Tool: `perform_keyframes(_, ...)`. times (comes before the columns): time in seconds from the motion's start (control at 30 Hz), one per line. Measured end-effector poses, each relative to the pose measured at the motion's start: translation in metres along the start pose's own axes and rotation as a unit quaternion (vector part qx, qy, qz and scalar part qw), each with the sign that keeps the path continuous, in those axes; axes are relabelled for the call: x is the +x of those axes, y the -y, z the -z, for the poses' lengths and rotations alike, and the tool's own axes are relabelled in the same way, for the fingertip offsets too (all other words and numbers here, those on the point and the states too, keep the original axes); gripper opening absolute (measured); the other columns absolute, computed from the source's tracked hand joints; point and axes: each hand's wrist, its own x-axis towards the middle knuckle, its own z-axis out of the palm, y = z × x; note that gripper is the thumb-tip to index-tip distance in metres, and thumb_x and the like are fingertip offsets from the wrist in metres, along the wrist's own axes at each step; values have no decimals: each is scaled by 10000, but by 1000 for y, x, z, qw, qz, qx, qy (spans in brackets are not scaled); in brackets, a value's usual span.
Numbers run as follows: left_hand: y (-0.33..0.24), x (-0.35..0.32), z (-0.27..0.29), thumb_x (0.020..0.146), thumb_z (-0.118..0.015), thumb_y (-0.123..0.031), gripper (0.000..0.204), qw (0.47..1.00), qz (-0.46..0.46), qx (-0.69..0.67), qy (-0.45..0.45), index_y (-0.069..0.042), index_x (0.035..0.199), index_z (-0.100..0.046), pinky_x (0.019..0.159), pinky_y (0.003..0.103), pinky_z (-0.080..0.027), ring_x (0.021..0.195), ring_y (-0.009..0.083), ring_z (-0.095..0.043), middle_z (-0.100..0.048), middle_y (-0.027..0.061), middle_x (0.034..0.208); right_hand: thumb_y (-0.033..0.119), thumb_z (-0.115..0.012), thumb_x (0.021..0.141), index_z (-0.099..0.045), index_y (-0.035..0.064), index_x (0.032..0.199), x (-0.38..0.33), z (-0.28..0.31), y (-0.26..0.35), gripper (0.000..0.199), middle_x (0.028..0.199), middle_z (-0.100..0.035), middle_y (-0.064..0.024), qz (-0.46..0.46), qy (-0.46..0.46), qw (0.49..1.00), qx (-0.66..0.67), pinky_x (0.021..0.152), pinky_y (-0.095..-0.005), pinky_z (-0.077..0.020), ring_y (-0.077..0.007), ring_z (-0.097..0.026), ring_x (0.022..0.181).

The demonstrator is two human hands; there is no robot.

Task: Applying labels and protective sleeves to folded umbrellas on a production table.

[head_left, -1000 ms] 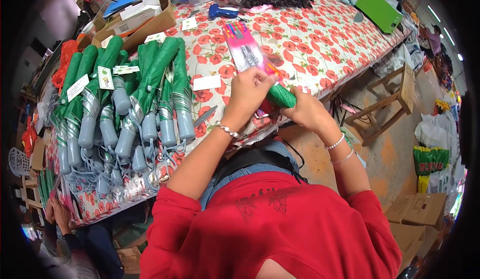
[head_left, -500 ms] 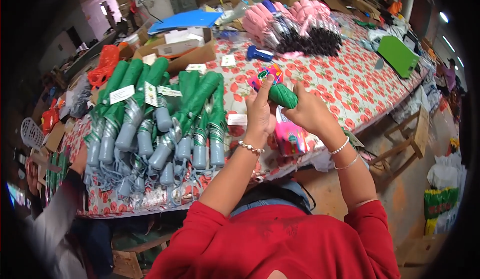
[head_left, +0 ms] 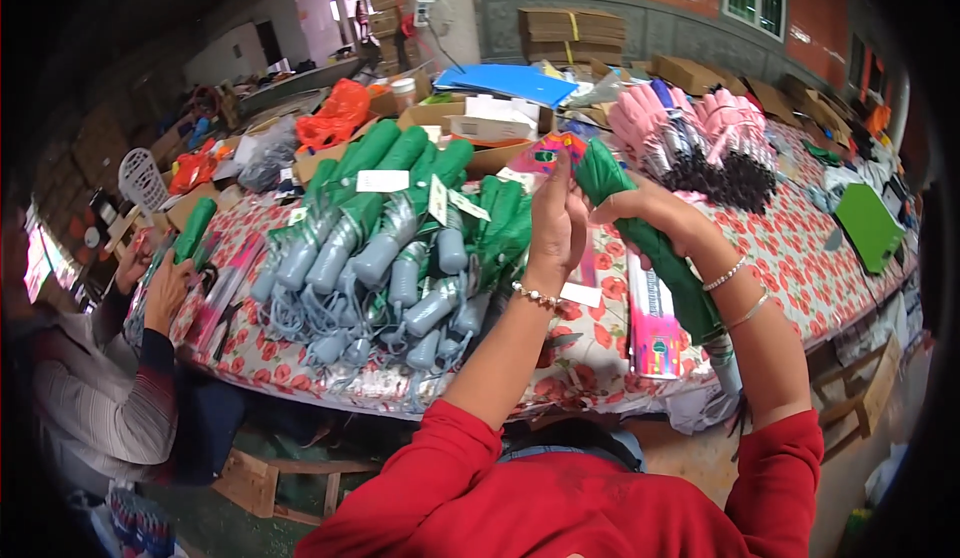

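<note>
A folded green umbrella (head_left: 645, 243) slants across in front of me, its grey handle (head_left: 725, 363) pointing down beside my right forearm. My right hand (head_left: 665, 216) is wrapped round it below its top end. Just left of that end, my left hand (head_left: 560, 228) pinches a bright pink printed piece of packaging (head_left: 552, 154); whether this is a card or a sleeve I cannot tell. To the left lies a heap of green umbrellas (head_left: 375, 188) with grey handles and cords, some with white tags. A pink printed sleeve (head_left: 657, 333) lies on the table below my hands.
Pink umbrellas (head_left: 700, 133) with black ends are piled at the back. A green box-like thing (head_left: 872, 226) stands right, above a wooden stool (head_left: 860, 393). A co-worker's hand (head_left: 168, 293) holds a green umbrella at left. Cartons (head_left: 470, 148) and a blue sheet (head_left: 508, 82) lie behind.
My view has swung left and up. The umbrella, seen nearly end-on before, now shows its length. My hands stay on the umbrella and pink packaging.
</note>
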Motion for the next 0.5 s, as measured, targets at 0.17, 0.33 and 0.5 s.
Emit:
perform_keyframes(0.17, -37, -3, -22, 884, -613, -366, 300, 991, -65, 42, -108, -80, 974, -617, 779, 232, -476, 797, 114, -612, -649, 40, 916, 229, -647, 683, -497, -47, 1009, 24, -28, 6, 452, 790, -609, -148, 111, -94, 971, -188, 584, -363, -472, -269, -567, 634)
perform_keyframes(0.33, -62, -12, -48, 883, -613, -306, 253, 972, -96, 92, -193, -91, 1015, -590, 832, 254, -475, 839, 131, -615, -642, 48, 962, 213, -650, 676, -493, -49, 1037, 32, -60, 9, 473, 785, -614, -151, 192, -161, 908, -335, 594, -366, -465, -275, -572, 647)
perform_keyframes(0.5, -72, -17, -58, 878, -595, -211, 216, 970, -108, 112, -184, -91, 1055, -567, 833, 262, -479, 859, 144, -618, -650, 51, 936, 220, -644, 677, -507, -42, 1001, 31, -79, 14, 439, 747, -615, -165, 222, -188, 857, -424, 554, -352, -456, -270, -579, 616)
